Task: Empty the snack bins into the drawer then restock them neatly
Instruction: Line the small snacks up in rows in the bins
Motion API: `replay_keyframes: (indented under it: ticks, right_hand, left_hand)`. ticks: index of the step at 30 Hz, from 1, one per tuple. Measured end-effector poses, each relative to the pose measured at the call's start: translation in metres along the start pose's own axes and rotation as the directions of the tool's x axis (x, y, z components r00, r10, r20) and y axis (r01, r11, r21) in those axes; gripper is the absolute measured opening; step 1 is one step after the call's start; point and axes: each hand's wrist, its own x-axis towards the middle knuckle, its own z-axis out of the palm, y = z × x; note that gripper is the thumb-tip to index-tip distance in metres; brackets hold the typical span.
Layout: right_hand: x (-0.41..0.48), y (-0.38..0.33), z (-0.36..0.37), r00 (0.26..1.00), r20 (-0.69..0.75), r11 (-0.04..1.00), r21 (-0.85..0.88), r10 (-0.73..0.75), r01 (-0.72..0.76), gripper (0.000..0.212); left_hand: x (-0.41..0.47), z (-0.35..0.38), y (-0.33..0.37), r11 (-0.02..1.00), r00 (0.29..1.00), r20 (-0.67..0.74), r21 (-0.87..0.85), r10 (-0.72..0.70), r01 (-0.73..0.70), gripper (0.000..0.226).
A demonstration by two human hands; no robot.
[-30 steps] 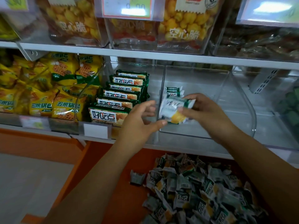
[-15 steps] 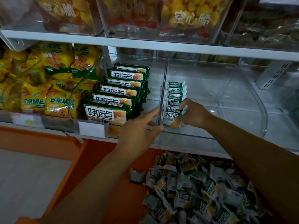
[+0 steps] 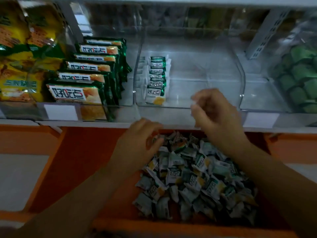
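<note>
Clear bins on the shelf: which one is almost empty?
The middle bin: it holds only one row of small packets along its left wall. The left bin is full of big green packs; the right bin holds many green parcels.

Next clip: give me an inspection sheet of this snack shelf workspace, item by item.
Surface: open orange drawer below white shelf edge.
Job's things: clear plastic bin holds one row of small green-and-white packets at its left wall; loose heap of the same packets in drawer.
Clutter: large green biscuit packs, yellow bags, green wrapped items in neighbouring bins.
Grippers: left hand touches heap, nothing visibly held; right hand blurred, curled, contents unclear.
Cables: nothing seen.
Surroundings: dim; blank label holders.
</note>
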Motion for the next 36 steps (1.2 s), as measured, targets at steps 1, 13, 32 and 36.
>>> replay_keyframes:
  ticks: [1,13,32,36]
  right_hand:
    - [-0.020,0.016,-0.004,0.993,0.093,0.997,-0.040,0.069,-0.066,0.006]
    - [-0.083,0.210,0.008,0.703,0.339,0.746,-0.524,0.625,-0.411,0.074]
    - [-0.106,0.207,0.040,0.651,0.251,0.696,-0.318,0.717,-0.644,0.047]
    - [-0.099,0.172,0.027,0.648,0.270,0.700,-0.201,0.712,-0.685,0.047]
  left_hand:
    - [-0.008,0.016,-0.001,0.998,0.991,0.130,-0.034,-0.039,0.044,0.032]
    - [-0.025,0.191,-0.031,0.827,0.656,0.608,0.001,-0.447,0.562,0.063]
    - [-0.026,0.193,-0.029,0.408,0.456,0.597,-0.224,-0.660,0.885,0.055]
    - [-0.027,0.157,-0.014,0.359,0.505,0.548,-0.357,-0.667,0.862,0.058]
